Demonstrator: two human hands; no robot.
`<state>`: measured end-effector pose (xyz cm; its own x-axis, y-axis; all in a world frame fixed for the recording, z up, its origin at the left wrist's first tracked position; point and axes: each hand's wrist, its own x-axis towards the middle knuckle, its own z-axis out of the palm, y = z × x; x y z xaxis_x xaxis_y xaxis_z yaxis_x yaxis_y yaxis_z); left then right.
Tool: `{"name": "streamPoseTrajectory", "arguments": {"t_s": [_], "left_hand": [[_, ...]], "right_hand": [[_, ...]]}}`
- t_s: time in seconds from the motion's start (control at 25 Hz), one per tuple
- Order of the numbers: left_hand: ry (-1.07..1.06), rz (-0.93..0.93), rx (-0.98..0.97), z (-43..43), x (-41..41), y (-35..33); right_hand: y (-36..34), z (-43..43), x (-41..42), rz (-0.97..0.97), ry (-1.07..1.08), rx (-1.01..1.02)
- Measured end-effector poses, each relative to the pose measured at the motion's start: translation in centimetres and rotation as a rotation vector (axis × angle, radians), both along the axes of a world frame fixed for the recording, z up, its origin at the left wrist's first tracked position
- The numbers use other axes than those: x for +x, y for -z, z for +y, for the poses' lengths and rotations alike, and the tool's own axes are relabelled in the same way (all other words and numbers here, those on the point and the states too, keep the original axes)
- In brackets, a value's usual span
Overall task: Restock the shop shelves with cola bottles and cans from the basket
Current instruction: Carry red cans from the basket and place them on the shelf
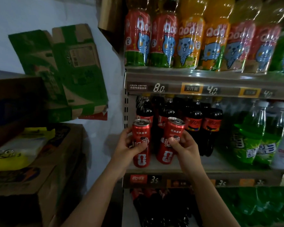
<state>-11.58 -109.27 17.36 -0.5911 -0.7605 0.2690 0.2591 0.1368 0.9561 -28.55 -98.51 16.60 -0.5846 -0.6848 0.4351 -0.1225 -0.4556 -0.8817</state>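
- you have 2 red cola cans, 1 in each of your hands. the left can (142,133) and the right can (166,156) are at the front left of the middle shelf (220,163), side by side with a gap between them.
- your left hand (126,149) wraps the left can at mid-height, fingers across the printed face. your right hand (187,148) grips the right can the same way, thumb on the front.
- the left can is near upright and the right can leans a little, its top toward the right. whether either base is down on the shelf cannot be told.
- treat them as full, sealed cans: probably stiff, fairly heavy for their slim shape, and smooth enough to slip. thin walls would likely dent if squeezed hard or knocked.
- the mid-body hold looks right. stay off the pull tab and rim, and set each base flat before letting go, since tall slim cans tip easily.
- just behind stand dark cola bottles (193,122) with yellow caps. a push too far back could knock them.
- further right on the same shelf are green soda bottles (252,140), apart from the cans.
- the shelf above carries juice bottles (164,38), and price tags (154,179) run along the shelf edge below the cans.
- cardboard boxes (82,66) are stacked left of the shelving. the basket is not in view.
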Motion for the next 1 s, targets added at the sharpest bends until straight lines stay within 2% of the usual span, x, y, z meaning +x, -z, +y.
{"name": "streamPoseTrajectory", "arguments": {"t_s": [0.28,0.56,1.0], "left_hand": [[-0.055,-0.026,-0.013,0.4,-0.7,0.6],[-0.095,-0.084,-0.138,1.2,-1.2,1.8],[-0.105,-0.371,-0.312,-1.3,0.3,3.2]], "right_hand": [[1.4,-0.1,-0.4,0.068,0.028,0.069],[2.3,0.4,-0.2,0.138,0.024,0.122],[2.0,2.0,-2.7,0.458,0.021,0.392]]}}
